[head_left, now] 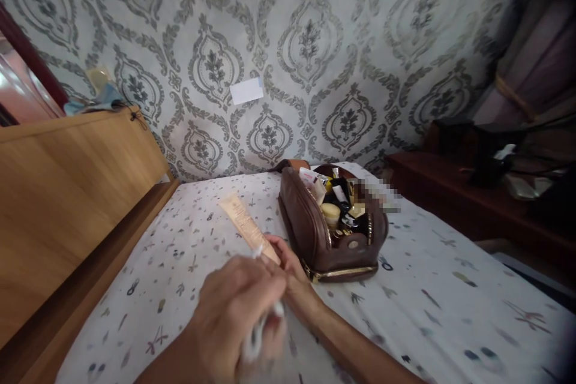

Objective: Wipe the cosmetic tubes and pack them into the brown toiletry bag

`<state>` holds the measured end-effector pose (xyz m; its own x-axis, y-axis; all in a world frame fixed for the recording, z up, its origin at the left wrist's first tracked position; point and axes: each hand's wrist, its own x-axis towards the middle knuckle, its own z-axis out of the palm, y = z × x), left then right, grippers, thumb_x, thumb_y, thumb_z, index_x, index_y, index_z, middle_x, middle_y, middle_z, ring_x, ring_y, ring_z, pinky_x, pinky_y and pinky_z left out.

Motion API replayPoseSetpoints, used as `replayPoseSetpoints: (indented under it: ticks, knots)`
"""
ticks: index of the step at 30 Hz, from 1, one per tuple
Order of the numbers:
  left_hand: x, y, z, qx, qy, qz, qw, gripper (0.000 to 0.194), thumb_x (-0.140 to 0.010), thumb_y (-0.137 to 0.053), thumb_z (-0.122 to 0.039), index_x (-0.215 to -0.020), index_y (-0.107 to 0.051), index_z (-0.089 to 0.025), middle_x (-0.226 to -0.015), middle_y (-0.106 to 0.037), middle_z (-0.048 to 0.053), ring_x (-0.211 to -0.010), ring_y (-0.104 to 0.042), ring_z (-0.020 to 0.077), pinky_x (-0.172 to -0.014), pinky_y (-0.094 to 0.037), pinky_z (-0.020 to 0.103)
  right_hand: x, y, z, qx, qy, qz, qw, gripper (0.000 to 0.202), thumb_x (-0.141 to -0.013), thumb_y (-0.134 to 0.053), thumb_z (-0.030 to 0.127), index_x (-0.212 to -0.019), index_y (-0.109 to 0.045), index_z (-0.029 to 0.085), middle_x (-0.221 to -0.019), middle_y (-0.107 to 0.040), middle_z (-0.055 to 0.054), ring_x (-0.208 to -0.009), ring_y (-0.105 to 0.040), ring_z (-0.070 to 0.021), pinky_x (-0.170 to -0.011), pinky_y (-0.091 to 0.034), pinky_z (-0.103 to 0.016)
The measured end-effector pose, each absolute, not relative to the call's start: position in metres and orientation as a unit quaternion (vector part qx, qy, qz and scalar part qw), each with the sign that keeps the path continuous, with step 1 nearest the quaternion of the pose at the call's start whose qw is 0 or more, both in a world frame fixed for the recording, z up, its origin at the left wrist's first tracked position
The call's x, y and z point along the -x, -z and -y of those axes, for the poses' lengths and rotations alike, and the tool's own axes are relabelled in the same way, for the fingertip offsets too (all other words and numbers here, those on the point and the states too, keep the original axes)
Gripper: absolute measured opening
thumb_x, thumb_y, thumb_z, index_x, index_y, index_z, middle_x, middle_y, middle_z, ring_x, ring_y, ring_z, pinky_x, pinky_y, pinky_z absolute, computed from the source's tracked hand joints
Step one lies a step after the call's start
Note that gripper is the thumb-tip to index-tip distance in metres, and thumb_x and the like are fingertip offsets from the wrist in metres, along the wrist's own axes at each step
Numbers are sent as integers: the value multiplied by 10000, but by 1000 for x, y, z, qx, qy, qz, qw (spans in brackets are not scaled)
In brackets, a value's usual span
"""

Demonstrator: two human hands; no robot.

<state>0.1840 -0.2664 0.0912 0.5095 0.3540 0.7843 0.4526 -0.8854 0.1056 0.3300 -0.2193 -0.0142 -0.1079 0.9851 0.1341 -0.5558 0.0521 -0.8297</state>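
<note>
A beige tube (247, 225) with fine print points up and to the left, its lower end held in my right hand (292, 270). Close in front of it is my left hand (238, 300), blurred, its fingers closed round a crumpled white cloth or tissue (254, 336). Part of that white material shows at the lower end of the tube. Just right of my hands stands an unzipped brown leather bag (306, 222), packed with small cosmetics, including a round jar with a pale yellow lid (330, 214).
The bag stands on a white patterned sheet (193, 216). To the left is a wooden board (81, 192). Patterned wallpaper with a white paper (246, 90) on it rises behind. A dark red table (427, 180) with black objects and a tied curtain (522, 72) are at the right.
</note>
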Motion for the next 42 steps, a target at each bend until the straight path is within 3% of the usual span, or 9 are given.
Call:
replayPoseSetpoints:
  ticks: [5, 8, 13, 15, 22, 27, 33, 38, 42]
  knots:
    - [-210, -50, 209, 894, 376, 191, 147, 246, -948, -511, -262, -1149, -580, -139, -926, -719, 118, -901, -690, 244, -795, -576, 388, -331, 23, 218, 312, -456, 536, 638, 368, -750, -678, 365, -1090, -632, 232, -1099, -710, -65, -1054, -641, -263, -992, -514, -396]
    - [-205, -29, 199, 894, 355, 208, 176, 287, -962, -460, -309, -1145, -601, -138, -986, -724, 123, -940, -687, 256, -933, -520, 461, -327, 31, 213, 318, -409, 558, 648, 338, -738, -621, 299, -1065, -629, 214, -1061, -721, -66, -1003, -652, -251, -972, -521, -379]
    - [-190, -26, 195, 876, 357, 238, 220, 226, -952, -457, -188, -1108, -611, -132, -994, -725, 112, -915, -681, 231, -1049, -422, 480, -323, 31, 217, 360, -391, 586, 612, 328, -723, -635, 239, -1050, -617, 222, -958, -689, -14, -861, -627, -192, -794, -527, -291]
    - [-183, -23, 186, 876, 353, 243, 222, 185, -958, -462, -170, -1055, -616, -143, -860, -716, 72, -809, -674, 212, -1035, -430, 471, -322, 30, 221, 401, -382, 590, 587, 268, -719, -654, 203, -984, -618, 233, -897, -652, 11, -770, -591, -161, -701, -493, -252]
    - [-165, -6, 172, 870, 385, 234, 198, 151, -962, -492, -178, -857, -599, -166, -714, -676, 55, -682, -632, 196, -690, -493, 329, -321, 41, 222, 419, -328, 660, 531, 295, -696, -744, 170, -954, -612, 229, -903, -588, 22, -826, -568, -156, -783, -458, -256]
    - [-145, -6, 161, 878, 338, 287, 181, 237, -952, -494, -339, -1018, -671, -196, -922, -774, 64, -846, -715, 247, -959, -479, 436, -323, 44, 222, 399, -291, 682, 539, 382, -732, -711, 152, -1087, -606, 246, -989, -598, -9, -889, -580, -178, -801, -477, -274]
    - [-127, 9, 147, 832, 324, 438, 103, 404, -924, -440, -489, -854, -719, -206, -835, -795, 66, -771, -751, 252, -662, -560, 313, -322, 50, 223, 396, -287, 694, 529, 443, -726, -754, 191, -1144, -618, 242, -995, -602, -16, -876, -581, -180, -819, -492, -286]
    - [-123, 11, 150, 814, 347, 449, 122, 419, -927, -446, -466, -833, -711, -156, -813, -783, 110, -702, -737, 264, -631, -541, 319, -322, 45, 222, 395, -300, 672, 550, 437, -706, -795, 206, -1115, -645, 242, -1004, -608, -16, -930, -594, -185, -852, -493, -290]
    - [-126, 6, 149, 803, 363, 458, 120, 383, -928, -463, -446, -836, -702, -160, -803, -764, 110, -722, -715, 256, -686, -522, 327, -324, 37, 223, 394, -357, 626, 570, 365, -716, -767, 207, -1063, -661, 242, -988, -607, -12, -902, -597, -178, -754, -495, -267]
